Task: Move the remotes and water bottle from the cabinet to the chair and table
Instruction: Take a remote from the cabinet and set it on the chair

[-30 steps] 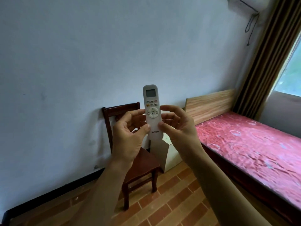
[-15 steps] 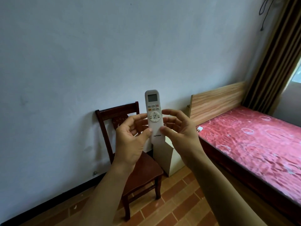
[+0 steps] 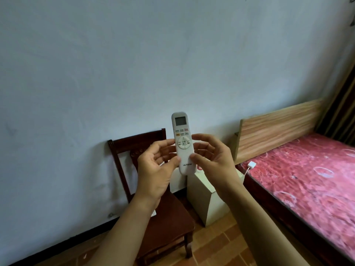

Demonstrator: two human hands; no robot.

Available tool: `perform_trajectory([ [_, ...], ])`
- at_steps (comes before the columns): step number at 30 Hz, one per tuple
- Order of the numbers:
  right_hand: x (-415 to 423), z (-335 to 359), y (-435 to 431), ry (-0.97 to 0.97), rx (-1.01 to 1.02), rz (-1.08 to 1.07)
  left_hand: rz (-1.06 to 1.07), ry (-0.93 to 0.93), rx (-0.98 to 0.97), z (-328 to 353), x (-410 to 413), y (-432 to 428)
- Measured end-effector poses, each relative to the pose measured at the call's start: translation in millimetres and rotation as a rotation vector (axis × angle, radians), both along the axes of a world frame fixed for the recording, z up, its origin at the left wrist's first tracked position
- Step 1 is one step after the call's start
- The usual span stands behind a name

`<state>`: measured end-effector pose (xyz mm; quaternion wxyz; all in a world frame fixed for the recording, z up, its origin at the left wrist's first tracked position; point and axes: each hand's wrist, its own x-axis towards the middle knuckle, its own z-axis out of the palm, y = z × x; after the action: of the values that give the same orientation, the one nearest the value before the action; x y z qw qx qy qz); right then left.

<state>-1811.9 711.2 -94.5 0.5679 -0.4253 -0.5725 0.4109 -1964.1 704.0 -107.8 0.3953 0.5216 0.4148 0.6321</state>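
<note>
Remote (image 3: pixel 183 144) stands upright, pinched by left hand (image 3: pixel 155 169) and right hand (image 3: pixel 213 162); box (image 3: pixel 199 198) behind, contents unclear.

Home bedroom. Bed (image 3: pixel 299 189) with red patterned mattress and wooden headboard (image 3: pixel 276 129) along the right side, curtain (image 3: pixel 343 104) at the far right edge, dark wooden chair (image 3: pixel 153 198) against a plain painted wall (image 3: pixel 134 54), brick-pattern tile floor (image 3: pixel 217 244), cardboard box (image 3: pixel 205 198) between chair and bed.

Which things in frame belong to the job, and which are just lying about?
Job: white remote, pinched by left hand and right hand; wooden chair.
Lying about: cardboard box, bed, white charger on it, curtain.
</note>
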Motion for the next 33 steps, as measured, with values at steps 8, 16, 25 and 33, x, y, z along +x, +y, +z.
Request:
perform_trajectory([
  [8, -23, -10, 102, -0.041, -0.021, 0.012, 0.028, -0.008, -0.025, -13, -24, 100],
  [16, -71, 2, 223, -0.033, 0.052, -0.061, -0.017, 0.022, 0.029, 5, -70, 226],
  [25, -95, -22, 309, -0.073, 0.0, -0.066, -0.036, -0.027, -0.049, -21, -96, 310],
  [33, -111, -65, 380, -0.044, -0.073, 0.048, 0.07, -0.011, -0.126, -54, -112, 366],
])
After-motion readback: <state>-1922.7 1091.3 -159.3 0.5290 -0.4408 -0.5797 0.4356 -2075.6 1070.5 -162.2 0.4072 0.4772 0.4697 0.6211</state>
